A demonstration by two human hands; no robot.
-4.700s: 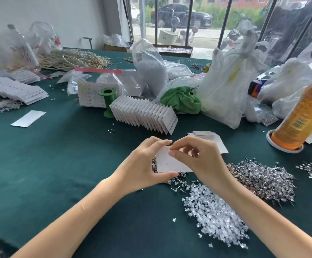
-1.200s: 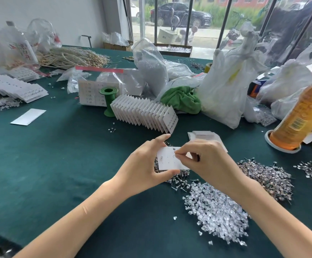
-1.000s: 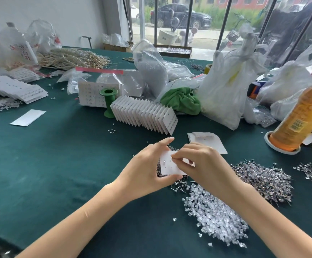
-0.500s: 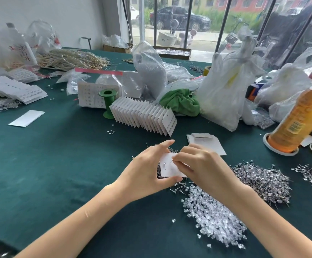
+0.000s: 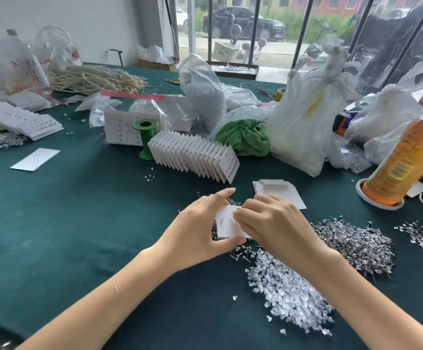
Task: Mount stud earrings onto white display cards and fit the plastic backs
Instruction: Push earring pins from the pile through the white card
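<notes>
My left hand (image 5: 200,231) grips a small white display card (image 5: 226,226) by its left and bottom edges, held just above the green table. A stud post sticks out of the card near its middle. My right hand (image 5: 278,226) covers the card's right side, its fingertips pinching something small at the card that I cannot make out. A heap of clear plastic backs (image 5: 288,291) lies below my right wrist. A heap of metal stud earrings (image 5: 354,243) spreads to the right, and more studs lie under the card.
A fanned row of filled cards (image 5: 195,154) stands behind my hands, beside a green spool (image 5: 146,137). Blank cards (image 5: 278,190) lie at the back right. An orange thread cone (image 5: 402,157) leans at the right. Plastic bags (image 5: 304,114) crowd the back.
Both hands sank a little toward the table with the card. My right fingertips closed in on the card's face, and a stud post now shows on the card.
</notes>
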